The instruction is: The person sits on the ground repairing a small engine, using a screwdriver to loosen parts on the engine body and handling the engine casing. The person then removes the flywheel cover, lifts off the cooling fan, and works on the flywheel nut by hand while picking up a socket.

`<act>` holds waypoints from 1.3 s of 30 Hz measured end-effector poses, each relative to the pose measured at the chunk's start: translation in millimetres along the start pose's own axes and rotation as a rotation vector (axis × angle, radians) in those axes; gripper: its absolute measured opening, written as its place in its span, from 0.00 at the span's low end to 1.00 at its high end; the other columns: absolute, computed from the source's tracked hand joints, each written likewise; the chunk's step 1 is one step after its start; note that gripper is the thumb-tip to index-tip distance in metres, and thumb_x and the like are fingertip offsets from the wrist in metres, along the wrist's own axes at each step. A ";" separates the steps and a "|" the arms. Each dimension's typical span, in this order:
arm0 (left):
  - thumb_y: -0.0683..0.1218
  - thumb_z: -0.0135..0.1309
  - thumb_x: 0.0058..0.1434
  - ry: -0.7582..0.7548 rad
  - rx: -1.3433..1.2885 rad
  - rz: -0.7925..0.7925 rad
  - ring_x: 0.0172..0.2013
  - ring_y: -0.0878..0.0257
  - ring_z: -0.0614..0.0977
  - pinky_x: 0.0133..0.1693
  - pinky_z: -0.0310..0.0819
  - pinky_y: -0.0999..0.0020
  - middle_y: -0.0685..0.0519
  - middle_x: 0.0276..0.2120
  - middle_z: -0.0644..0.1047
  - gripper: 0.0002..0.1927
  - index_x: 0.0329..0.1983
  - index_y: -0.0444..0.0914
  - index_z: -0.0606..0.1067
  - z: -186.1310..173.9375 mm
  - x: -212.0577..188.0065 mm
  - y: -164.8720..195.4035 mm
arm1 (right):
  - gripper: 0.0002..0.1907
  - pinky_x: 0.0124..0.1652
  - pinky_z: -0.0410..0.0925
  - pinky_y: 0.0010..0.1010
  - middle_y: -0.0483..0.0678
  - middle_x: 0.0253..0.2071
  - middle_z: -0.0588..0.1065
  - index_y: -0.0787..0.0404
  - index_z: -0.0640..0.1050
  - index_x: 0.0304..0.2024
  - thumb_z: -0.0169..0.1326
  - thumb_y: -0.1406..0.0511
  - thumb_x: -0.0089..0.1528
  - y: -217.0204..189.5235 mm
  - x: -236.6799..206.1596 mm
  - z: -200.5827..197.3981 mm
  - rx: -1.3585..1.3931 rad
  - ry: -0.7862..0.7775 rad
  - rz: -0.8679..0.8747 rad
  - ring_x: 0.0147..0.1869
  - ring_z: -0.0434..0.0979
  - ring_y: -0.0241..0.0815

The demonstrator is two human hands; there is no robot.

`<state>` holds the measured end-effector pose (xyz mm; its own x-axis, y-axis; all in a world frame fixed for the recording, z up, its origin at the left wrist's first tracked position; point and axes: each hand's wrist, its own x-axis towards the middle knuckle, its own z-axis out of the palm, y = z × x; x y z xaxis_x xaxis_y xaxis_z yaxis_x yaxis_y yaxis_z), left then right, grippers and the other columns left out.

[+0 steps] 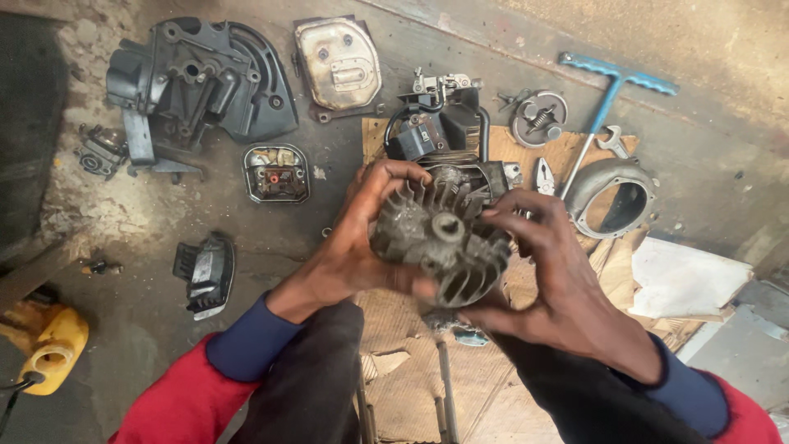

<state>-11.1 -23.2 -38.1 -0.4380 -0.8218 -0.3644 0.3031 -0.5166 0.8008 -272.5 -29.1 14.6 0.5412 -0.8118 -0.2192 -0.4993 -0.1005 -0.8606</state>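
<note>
Both hands, left hand (355,238) and right hand (549,263), clamp the finned flywheel (441,242); a greasy slip could drop it onto the engine block (444,136).

We see the grey finned metal flywheel (441,244) at centre, above the brown cardboard sheet (460,370) on the concrete floor (271,247). At eleven o'clock lies the black plastic engine housing (201,82), at twelve the dented silver metal muffler (339,64). At two o'clock lies the blue T-handled wrench (612,86), at eight the yellow plastic jug (51,345).
</note>
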 end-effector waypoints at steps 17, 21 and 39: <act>0.51 0.74 0.49 -0.142 0.724 0.311 0.62 0.41 0.75 0.59 0.68 0.49 0.38 0.65 0.66 0.59 0.79 0.48 0.50 13.8 4.9 19.0 | 0.31 0.43 0.69 0.34 0.54 0.59 0.74 0.63 0.69 0.72 0.56 0.64 0.67 20.1 -2.0 -8.8 0.463 -0.031 0.624 0.49 0.73 0.43; 0.55 0.77 0.46 -0.051 0.914 0.245 0.57 0.45 0.79 0.63 0.65 0.38 0.45 0.60 0.72 0.59 0.77 0.45 0.55 11.1 1.5 2.6 | 0.41 0.47 0.70 0.30 0.53 0.57 0.76 0.60 0.60 0.72 0.62 0.61 0.59 16.9 2.9 -9.1 0.494 -0.056 0.545 0.55 0.75 0.39; 0.56 0.73 0.46 -0.048 0.930 0.160 0.58 0.43 0.76 0.68 0.56 0.39 0.36 0.62 0.70 0.61 0.77 0.36 0.52 -9.8 -4.9 -17.2 | 0.47 0.55 0.69 0.41 0.57 0.59 0.68 0.61 0.67 0.70 0.69 0.69 0.48 15.0 12.8 5.8 -0.218 0.025 0.043 0.62 0.71 0.54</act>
<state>-5.8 -12.7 -54.8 -0.4903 -0.8449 -0.2138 -0.4251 0.0176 0.9050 -269.2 -37.7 -3.7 0.5012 -0.8315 -0.2396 -0.6575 -0.1858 -0.7302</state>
